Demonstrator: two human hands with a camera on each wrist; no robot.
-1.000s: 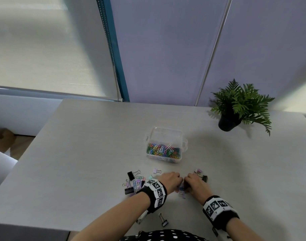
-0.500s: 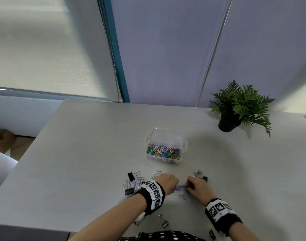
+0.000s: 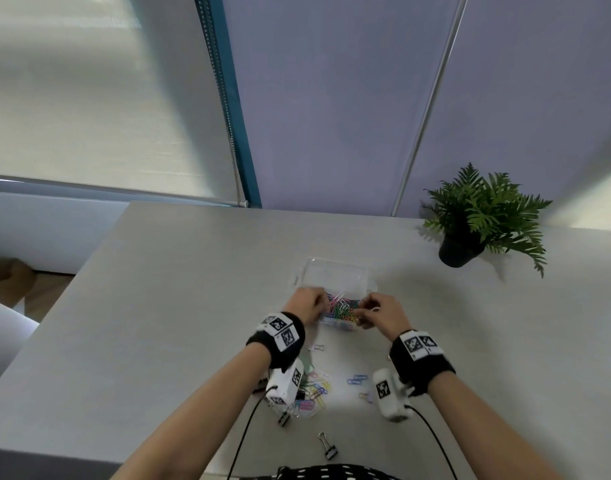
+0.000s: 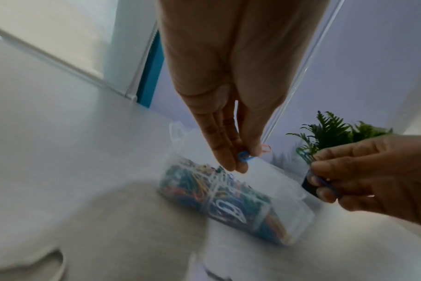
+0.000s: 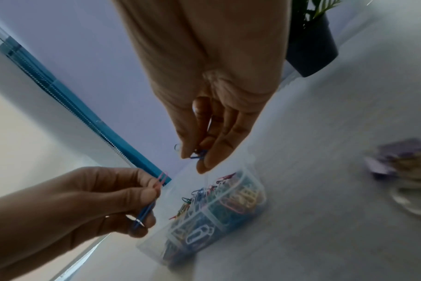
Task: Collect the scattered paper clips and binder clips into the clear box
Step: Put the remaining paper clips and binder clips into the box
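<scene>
Clear box w/ multicolour paper clips; black binder clip; grey table; green plant, black pot; black-white checkered wristbands; polka-dot garment.

Soft window daylight, motion-blurred wrist views

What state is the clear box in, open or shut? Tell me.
Open. The clear box has no lid over its top; both views from the wrists look straight down onto the coloured paper clips heaped inside.
</scene>
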